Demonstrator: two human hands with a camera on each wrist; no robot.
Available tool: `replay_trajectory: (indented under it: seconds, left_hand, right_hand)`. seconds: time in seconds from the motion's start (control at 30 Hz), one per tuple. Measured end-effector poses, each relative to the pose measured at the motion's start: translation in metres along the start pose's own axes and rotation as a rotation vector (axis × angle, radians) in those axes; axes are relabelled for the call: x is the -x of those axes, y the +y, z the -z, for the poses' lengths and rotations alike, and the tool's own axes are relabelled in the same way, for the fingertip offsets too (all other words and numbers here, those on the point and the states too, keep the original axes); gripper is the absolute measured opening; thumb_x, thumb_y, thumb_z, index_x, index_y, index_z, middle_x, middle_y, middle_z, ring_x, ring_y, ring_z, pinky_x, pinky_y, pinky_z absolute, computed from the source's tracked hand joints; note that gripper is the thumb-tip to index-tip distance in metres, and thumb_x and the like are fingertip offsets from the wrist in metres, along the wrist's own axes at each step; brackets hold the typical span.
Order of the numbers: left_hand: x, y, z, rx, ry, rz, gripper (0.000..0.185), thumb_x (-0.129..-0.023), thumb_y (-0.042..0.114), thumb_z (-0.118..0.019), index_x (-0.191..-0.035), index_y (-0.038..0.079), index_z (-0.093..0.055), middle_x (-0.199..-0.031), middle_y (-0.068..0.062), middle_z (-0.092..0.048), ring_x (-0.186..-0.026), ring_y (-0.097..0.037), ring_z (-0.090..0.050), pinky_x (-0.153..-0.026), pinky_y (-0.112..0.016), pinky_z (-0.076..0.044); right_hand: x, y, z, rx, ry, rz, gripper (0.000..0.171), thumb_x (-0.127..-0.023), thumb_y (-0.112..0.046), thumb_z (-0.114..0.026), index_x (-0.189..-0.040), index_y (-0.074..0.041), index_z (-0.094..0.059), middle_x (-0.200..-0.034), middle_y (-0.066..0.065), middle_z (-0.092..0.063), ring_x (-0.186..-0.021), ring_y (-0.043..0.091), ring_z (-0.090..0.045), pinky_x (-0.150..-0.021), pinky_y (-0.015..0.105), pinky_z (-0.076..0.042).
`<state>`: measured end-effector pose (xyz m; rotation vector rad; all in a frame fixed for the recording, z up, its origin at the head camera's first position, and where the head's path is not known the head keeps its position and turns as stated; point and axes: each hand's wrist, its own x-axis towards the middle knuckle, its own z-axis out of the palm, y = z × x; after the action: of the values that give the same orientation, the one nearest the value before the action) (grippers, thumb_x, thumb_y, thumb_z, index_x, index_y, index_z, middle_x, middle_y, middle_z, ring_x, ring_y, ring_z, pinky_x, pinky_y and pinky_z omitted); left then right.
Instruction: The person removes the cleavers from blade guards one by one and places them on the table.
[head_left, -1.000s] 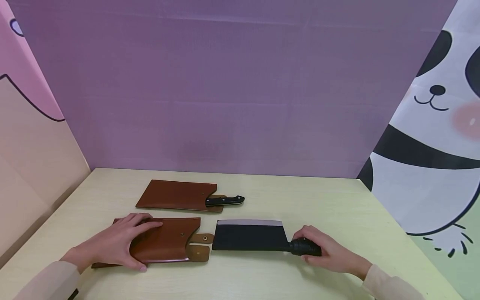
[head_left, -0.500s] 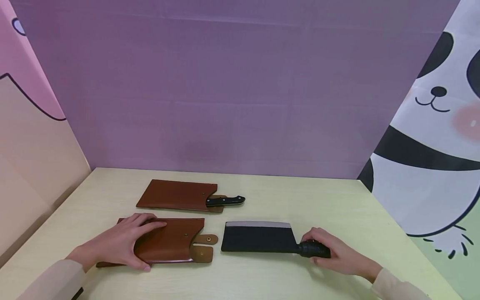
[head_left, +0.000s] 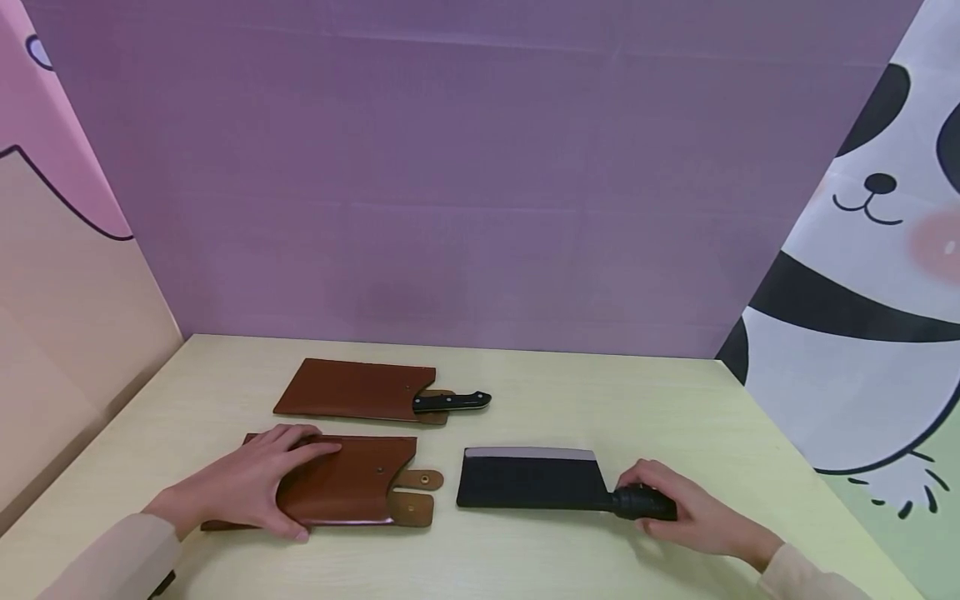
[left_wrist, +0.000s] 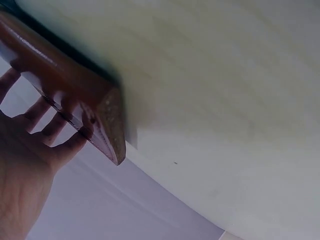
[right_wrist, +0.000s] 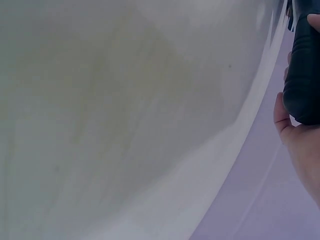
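In the head view, my left hand (head_left: 257,483) holds a brown leather knife sheath (head_left: 348,483) across its width, thumb by the near edge, fingers over the top. Two lighter tan tabs stick out from the sheath's right end, one with a snap. The left wrist view shows the fingers against the sheath (left_wrist: 70,80). My right hand (head_left: 693,512) grips the black handle (right_wrist: 302,65) of a cleaver (head_left: 531,479). Its dark blade points left towards the sheath's mouth, apart from it, with the bright cutting edge on the far side. Whether the blade touches the table cannot be told.
Behind lies a second brown sheath (head_left: 352,389) with a black-handled knife (head_left: 452,402) in it, handle to the right. The pale table (head_left: 585,400) ends at a purple backdrop (head_left: 465,192). Patterned panels flank it, a panda (head_left: 862,383) on the right.
My right hand has moved the cleaver to the right and slightly nearer. The left hand and its sheath have shifted right a little less, so the gap between blade and sheath has widened.
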<state>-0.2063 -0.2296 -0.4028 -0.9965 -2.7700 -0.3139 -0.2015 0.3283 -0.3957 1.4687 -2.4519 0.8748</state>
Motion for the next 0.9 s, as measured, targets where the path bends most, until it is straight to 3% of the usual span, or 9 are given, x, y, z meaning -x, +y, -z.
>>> replay_trajectory:
  seconds: [0.33,0.57,0.9]
  left_hand:
    - [-0.006,0.002,-0.001,0.011,-0.026,0.003,0.096,-0.055,0.081,-0.06,-0.134,0.03,-0.044,-0.13,0.001,-0.042,-0.117,-0.023,-0.043,-0.085,-0.05,-0.04]
    - [-0.008,0.004,0.0,0.029,-0.045,0.005,0.096,-0.055,0.08,-0.061,-0.135,0.029,-0.044,-0.13,0.0,-0.041,-0.117,-0.023,-0.043,-0.085,-0.05,-0.04]
    - [-0.01,0.003,0.0,0.041,-0.056,0.004,0.095,-0.056,0.079,-0.062,-0.135,0.028,-0.044,-0.129,-0.001,-0.042,-0.116,-0.023,-0.044,-0.085,-0.051,-0.04]
  right_hand:
    - [0.007,0.001,0.005,-0.002,-0.005,-0.023,0.044,-0.073,0.002,-0.069,-0.112,-0.01,-0.053,-0.1,-0.005,-0.052,-0.087,0.005,-0.049,-0.07,0.02,-0.04]
    - [0.007,-0.003,0.01,-0.006,-0.059,-0.106,0.041,-0.077,-0.001,-0.067,-0.112,-0.014,-0.051,-0.101,-0.006,-0.053,-0.089,0.004,-0.049,-0.075,0.019,-0.04]
    - [0.011,0.001,0.01,0.001,-0.076,-0.118,0.042,-0.076,0.001,-0.067,-0.111,-0.015,-0.052,-0.101,-0.006,-0.053,-0.089,0.003,-0.049,-0.075,0.019,-0.04]
